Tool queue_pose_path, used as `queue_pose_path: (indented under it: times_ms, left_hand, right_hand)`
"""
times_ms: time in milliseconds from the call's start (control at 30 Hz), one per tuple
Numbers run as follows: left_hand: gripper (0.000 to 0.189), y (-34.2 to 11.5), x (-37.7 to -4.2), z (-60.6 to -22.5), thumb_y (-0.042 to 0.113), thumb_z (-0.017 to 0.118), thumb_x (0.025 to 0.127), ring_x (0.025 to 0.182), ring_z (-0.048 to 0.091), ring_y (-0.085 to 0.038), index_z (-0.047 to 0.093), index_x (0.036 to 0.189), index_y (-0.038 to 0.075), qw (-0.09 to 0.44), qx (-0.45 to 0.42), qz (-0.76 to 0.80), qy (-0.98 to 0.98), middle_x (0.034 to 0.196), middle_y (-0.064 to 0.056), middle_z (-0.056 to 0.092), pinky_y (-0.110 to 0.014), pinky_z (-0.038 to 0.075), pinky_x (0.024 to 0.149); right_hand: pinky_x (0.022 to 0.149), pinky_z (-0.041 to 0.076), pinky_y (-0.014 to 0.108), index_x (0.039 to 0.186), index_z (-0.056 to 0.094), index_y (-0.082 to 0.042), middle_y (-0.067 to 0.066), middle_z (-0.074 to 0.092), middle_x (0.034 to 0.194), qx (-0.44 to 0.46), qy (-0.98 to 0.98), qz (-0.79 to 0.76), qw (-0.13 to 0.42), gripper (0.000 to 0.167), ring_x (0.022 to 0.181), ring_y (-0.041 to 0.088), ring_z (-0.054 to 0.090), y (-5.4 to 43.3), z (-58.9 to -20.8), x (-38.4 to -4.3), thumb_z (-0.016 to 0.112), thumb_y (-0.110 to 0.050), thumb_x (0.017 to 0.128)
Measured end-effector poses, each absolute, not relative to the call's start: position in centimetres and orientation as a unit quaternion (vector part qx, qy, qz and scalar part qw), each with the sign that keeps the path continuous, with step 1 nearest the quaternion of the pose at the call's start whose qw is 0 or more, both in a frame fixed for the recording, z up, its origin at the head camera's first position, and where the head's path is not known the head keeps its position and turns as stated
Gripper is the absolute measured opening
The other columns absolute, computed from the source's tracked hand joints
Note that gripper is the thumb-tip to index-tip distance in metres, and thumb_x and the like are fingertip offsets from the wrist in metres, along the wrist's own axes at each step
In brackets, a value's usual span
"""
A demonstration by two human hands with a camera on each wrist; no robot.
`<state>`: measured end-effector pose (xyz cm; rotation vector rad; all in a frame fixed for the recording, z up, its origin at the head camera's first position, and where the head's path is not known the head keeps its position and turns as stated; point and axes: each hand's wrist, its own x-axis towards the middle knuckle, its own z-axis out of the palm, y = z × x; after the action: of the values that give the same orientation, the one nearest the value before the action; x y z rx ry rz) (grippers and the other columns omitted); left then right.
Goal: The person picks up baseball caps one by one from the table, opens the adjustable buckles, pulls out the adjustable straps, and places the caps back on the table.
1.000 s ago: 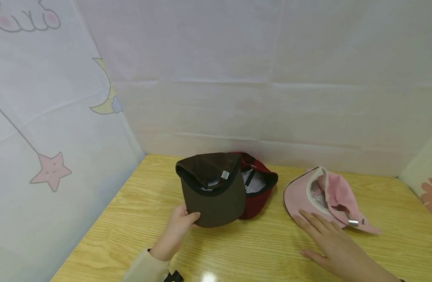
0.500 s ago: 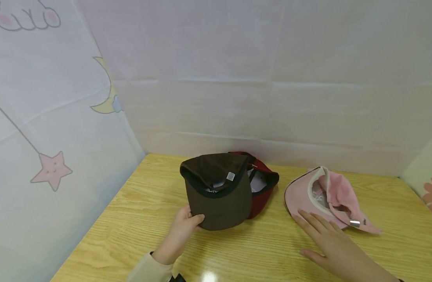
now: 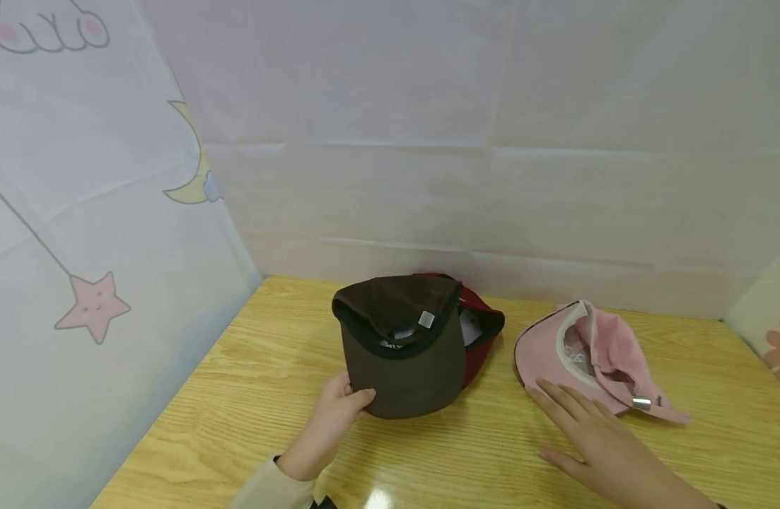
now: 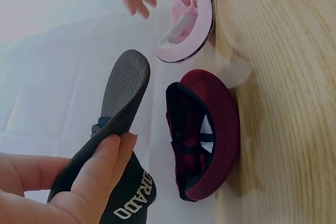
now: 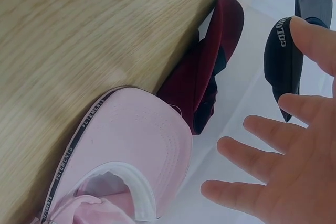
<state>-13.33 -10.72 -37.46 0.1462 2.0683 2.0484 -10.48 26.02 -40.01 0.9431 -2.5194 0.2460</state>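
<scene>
Clearly, above the wooden table (image 3: 224,410), the dark brown baseball cap (image 3: 407,382) hangs brim toward six, burgundy baseball cap (image 3: 477,362) behind at two.
The pink baseball cap (image 3: 545,359) lies toward twelve from the spread right hand (image 3: 590,437); the nearer left hand (image 3: 334,413) pinches the brown brim at seven.

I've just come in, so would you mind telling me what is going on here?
A person is handling caps at a wooden table. The left-hand grip holds the dark cap by its brim, raised above the table. From the head view, it hides part of the red cap, which rests on the table behind it. The right-hand grip holds nothing and hovers by the pink cap, which also lies on the table.
</scene>
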Motion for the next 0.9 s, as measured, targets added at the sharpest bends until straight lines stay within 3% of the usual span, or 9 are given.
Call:
queue_pose_path:
  times_ms: [900]
  left_hand:
    - [0.032, -9.5, -12.5, -37.7, -0.003, 0.050, 0.095, 0.099, 0.066, -0.029, 0.049, 0.124, -0.015, 0.129, 0.057, 0.713, 0.686, 0.113, -0.021, 0.065, -0.039, 0.055, 0.080]
  right_hand:
    - [0.109, 0.002, 0.010, 0.148, 0.039, -0.014, 0.014, 0.053, 0.134, 0.342, -0.908, 0.098, 0.220, 0.082, 0.114, 0.029, 0.049, 25.4, -39.6, -10.5, 0.076, -0.043, 0.081]
